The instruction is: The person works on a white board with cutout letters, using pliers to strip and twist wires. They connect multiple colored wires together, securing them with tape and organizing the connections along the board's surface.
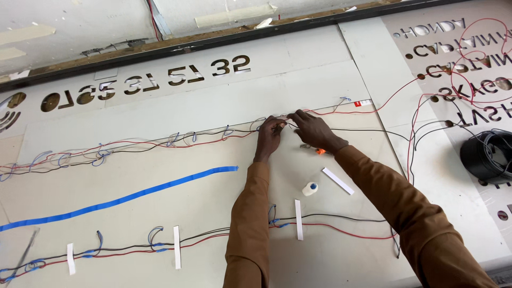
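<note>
Both hands meeting centre frame | left hand (pixel 270 133) and right hand (pixel 312 129) pinching the thin red-and-black wire run (pixel 213 136) on the pale counter (pixel 160 160) | joining step seemingly underway | next move: steady fingertip grip | small white glue bottle (pixel 310 188) lying below.

wires (pixel 160 140): red, black, blue | tape strip (pixel 117 200): blue | sleeves (pixel 250 224): brown | bottle (pixel 310 188): white, blue cap

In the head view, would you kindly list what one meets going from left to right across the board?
Blue tape strip → left hand → right hand → white strip of tape → coil of black cable. The small white bottle with a blue cap overlaps the right hand's span, so I leave it out.
</note>
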